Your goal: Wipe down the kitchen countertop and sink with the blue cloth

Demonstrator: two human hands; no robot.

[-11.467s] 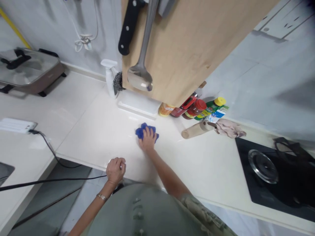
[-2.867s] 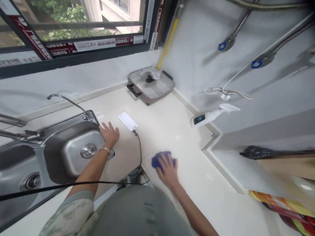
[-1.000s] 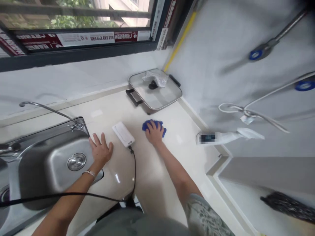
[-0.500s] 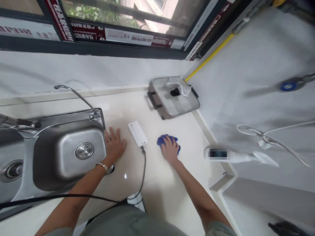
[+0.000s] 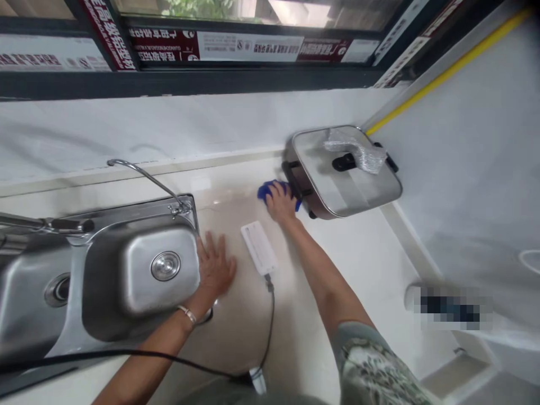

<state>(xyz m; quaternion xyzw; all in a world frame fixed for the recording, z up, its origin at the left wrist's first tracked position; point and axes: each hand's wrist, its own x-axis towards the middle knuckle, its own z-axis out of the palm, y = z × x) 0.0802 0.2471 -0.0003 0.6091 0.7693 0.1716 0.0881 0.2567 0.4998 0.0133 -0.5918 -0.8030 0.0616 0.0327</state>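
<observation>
My left hand [image 5: 215,267] lies flat on the pale countertop [image 5: 236,320], fingers spread, just beside the right rim of the steel sink [image 5: 139,281]. Under my right hand [image 5: 280,201] is a blue cloth [image 5: 264,192], gripped and pressed to the counter. The cloth is close by the dark side handle of a square electric pan [image 5: 312,194], whose glass lid carries a strip of bubble wrap [image 5: 358,151]. Between my hands rests a white power bank [image 5: 259,247] with a cable [image 5: 272,315] plugged into its near end.
A thin curved tap [image 5: 145,180] rises at the sink's back right corner, with a larger faucet [image 5: 63,225] further left. A partly blurred white bottle-like item [image 5: 413,298] lies at the right. A yellow pipe [image 5: 442,79] runs up the wall corner beside the window.
My right hand has moved the blue cloth away from me, from right of the power bank to beside the pan's handle. The left hand stays flat by the sink. The view has shifted.
</observation>
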